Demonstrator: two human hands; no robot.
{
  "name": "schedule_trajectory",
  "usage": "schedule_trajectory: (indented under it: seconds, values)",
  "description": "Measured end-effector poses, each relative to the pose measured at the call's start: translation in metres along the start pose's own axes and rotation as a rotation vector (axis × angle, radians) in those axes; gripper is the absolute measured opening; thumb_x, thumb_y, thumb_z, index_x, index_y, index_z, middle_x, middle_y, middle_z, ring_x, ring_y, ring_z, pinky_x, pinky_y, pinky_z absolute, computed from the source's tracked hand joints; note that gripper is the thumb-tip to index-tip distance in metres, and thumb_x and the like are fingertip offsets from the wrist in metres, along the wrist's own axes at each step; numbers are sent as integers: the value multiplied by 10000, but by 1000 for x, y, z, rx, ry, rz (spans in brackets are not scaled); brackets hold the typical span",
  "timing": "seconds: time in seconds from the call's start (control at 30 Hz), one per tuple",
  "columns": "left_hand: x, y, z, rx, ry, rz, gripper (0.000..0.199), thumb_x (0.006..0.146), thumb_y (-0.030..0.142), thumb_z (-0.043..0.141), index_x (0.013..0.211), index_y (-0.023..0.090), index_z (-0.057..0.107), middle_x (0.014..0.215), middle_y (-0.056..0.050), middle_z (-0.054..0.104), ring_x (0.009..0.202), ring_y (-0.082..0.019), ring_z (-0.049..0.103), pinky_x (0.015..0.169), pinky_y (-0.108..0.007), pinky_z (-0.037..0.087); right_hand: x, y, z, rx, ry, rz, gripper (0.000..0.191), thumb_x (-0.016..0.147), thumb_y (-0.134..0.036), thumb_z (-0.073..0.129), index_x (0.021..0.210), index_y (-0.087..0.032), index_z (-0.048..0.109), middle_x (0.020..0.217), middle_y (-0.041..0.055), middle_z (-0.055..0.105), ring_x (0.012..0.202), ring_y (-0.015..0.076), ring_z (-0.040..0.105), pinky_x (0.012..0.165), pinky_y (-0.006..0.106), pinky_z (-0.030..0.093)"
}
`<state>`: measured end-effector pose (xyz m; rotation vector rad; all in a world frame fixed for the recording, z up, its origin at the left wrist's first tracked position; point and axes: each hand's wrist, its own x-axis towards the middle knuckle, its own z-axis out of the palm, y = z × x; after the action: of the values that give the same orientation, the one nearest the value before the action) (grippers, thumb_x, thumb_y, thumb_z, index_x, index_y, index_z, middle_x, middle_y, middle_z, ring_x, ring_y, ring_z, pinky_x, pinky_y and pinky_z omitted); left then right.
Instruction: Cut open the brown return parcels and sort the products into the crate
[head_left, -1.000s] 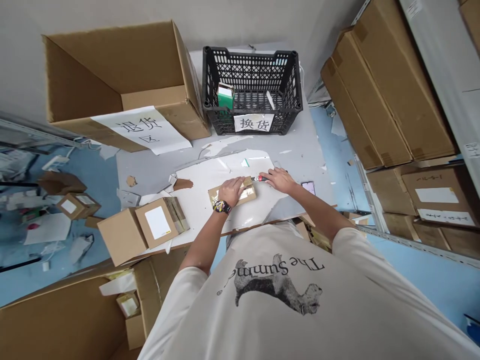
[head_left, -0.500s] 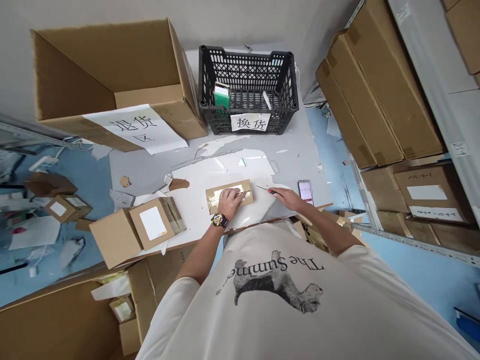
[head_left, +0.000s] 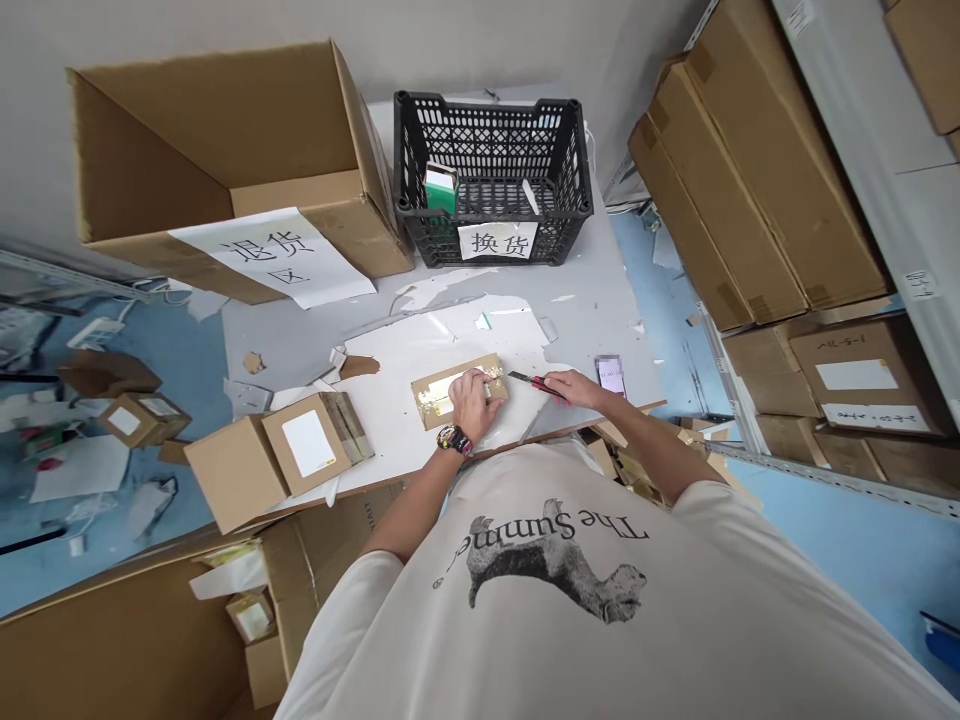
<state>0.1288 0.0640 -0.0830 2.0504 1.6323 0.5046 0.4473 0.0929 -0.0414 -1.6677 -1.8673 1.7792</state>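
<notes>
A small taped cardboard box [head_left: 433, 392] with a white label lies flat on the white tabletop [head_left: 405, 435], close to the front edge. My left hand [head_left: 472, 402], with a watch on its wrist, rests on the box's right part, its fingers bent over the top. Just to the right, my right hand [head_left: 574, 388] is closed round a red and black utility knife [head_left: 538, 383]. The blade points left toward the box's right end and is a short gap away from it. A phone [head_left: 610, 375] lies to the right of my right hand.
Behind stand a large open carton [head_left: 292, 185] and a black crate [head_left: 491, 215] holding a green box [head_left: 441, 190]. Two cardboard boxes [head_left: 304, 445] sit at the table's left front. Shelved cartons [head_left: 757, 200] rise at the right. Paper scraps [head_left: 450, 290] lie about.
My left hand has slid slightly right along the box. The knife in my right hand has turned, so its red and black body now shows, and its blade tip has moved slightly left.
</notes>
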Motion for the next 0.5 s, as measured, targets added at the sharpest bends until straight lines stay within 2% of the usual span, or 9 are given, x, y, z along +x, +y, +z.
schedule_trajectory:
  seconds: [0.23,0.37,0.5]
  values:
    - [13,3,-10,-92,-123,-88,409,920,300,829,1289,259,657,1310,-145,714,1285,-409,631,1213,-602,385,26,-14,-10,186,-120,64,479,1062,-687,617,1016,-229,751,776,0,765,583,170,605,549,275,453]
    - [19,2,-12,-137,-140,-112,408,872,288,851,1225,265,649,1263,-127,728,1276,-405,632,1212,-595,375,37,-14,-21,198,-202,58,496,1023,-712,672,1021,-224,764,726,-13,741,556,160,588,536,269,450]
    - [21,2,-13,-161,-151,-122,334,880,280,823,1163,264,646,1212,-113,734,1239,-385,641,1201,-578,381,45,-21,-27,158,-214,52,478,1023,-693,689,983,-222,763,696,-20,716,534,147,570,534,262,465]
